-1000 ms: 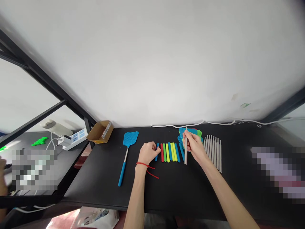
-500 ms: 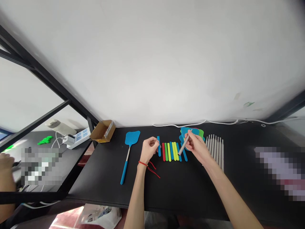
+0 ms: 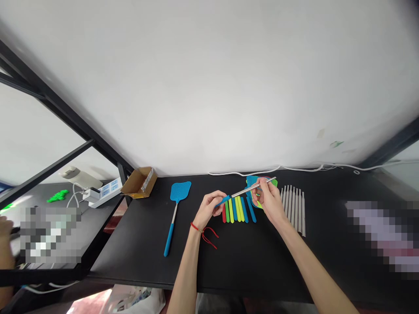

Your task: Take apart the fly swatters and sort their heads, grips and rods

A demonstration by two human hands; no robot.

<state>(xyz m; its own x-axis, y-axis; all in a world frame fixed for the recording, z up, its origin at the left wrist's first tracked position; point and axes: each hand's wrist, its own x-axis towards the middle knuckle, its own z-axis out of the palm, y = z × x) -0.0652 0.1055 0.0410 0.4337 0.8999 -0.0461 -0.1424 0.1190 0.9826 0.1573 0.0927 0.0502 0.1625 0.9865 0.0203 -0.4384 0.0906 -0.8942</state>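
My left hand (image 3: 211, 206) is closed around a blue handle sleeve (image 3: 224, 200), tilted up to the right. In the fingers of my right hand (image 3: 267, 198) is a silver metal rod (image 3: 246, 190), whose lower left end meets or nearly meets the sleeve's end. Below and between the hands lies a row of coloured sleeves (image 3: 239, 210) in red, green, yellow and blue. Behind my right hand, partly hidden, are several mesh swatter heads (image 3: 251, 180). Several grey metal rods (image 3: 293, 205) lie side by side to its right. A whole blue fly swatter (image 3: 176, 213) rests left of my left hand.
An open cardboard box (image 3: 140, 183) stands at the back left, near a white power strip (image 3: 109, 190). A white cable (image 3: 242, 173) runs along the wall. A black metal frame (image 3: 75, 117) rises on the left; another person's hand (image 3: 5, 237) shows beyond it.
My left hand has lifted and tilted the blue sleeve from near upright. My right hand has turned the rod to a flatter slant, its end now at the sleeve.
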